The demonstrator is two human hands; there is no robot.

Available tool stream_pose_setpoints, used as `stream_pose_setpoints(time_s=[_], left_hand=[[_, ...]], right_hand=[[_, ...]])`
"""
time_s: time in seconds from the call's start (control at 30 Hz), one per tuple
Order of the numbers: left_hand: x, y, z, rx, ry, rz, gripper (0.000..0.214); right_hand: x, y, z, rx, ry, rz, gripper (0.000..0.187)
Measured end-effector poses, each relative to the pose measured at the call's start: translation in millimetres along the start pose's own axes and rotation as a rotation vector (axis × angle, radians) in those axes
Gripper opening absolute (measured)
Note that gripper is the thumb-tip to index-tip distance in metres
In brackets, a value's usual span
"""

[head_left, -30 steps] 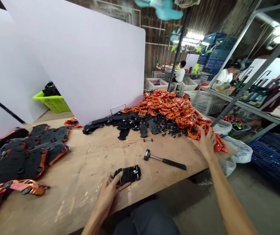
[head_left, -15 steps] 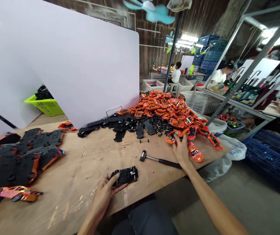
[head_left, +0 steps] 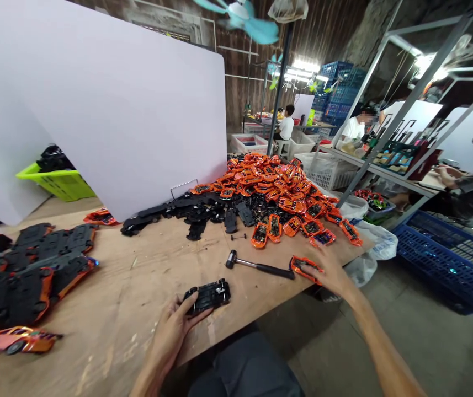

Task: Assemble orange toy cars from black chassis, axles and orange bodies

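My left hand grips a black toy-car chassis with wheels on the wooden table near its front edge. My right hand is closed on an orange toy-car shell at the table's right edge, just right of a small black hammer. Behind it rises a big heap of orange car shells, with several loose ones spread in front. Black chassis parts lie along the white divider.
Assembled cars lie upside down in a stack at the left; one pink-orange car stands near the front left. White divider boards wall the back. A green crate, metal shelving, blue crates and seated people surround the table.
My right hand drew back from the orange heap toward the table's front edge, pulling several shells out and taking one. My left hand kept hold of the black chassis.
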State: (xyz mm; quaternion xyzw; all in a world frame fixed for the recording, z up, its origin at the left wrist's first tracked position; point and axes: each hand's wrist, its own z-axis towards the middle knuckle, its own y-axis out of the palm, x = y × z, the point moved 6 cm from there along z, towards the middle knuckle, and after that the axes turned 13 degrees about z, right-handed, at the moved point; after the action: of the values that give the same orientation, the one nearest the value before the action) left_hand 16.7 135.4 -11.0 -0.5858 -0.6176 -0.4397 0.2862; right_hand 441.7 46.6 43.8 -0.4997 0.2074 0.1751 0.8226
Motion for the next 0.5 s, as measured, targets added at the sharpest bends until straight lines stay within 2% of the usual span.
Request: stream_pose_setpoints(time_s=[0.07, 0.13, 0.2, 0.3, 0.37, 0.4, 0.5], left_hand=[[-2, 0.3, 3, -0.008, -0.003, 0.008, 0.016], [-3, 0.5, 6, -0.003, 0.003, 0.016, 0.018], [-3, 0.7, 5, 0.008, 0.007, 0.024, 0.018], [-3, 1.0, -3, 0.017, 0.005, 0.033, 0.021], [-2, 0.0, -9, 0.022, 0.014, 0.036, 0.025], [-1, -1.6, -12, 0.03, 0.022, 0.036, 0.028], [2, -10.3, -19, 0.069, 0.034, 0.033, 0.034]], right_hand=[[9, 10, -23, 0.066, 0.067, 0.08, 0.048], [11, 19, -31, 0.149, 0.137, 0.144, 0.046], [5, 20, -27, 0.187, 0.171, 0.191, 0.046], [-19, 10, -1, 0.173, 0.163, 0.246, 0.044], [-48, 9, 24, 0.124, 0.133, 0.287, 0.042], [-66, 16, 36, 0.066, 0.117, 0.324, 0.043], [-128, 59, 59, -0.219, 0.024, 0.48, 0.043]])
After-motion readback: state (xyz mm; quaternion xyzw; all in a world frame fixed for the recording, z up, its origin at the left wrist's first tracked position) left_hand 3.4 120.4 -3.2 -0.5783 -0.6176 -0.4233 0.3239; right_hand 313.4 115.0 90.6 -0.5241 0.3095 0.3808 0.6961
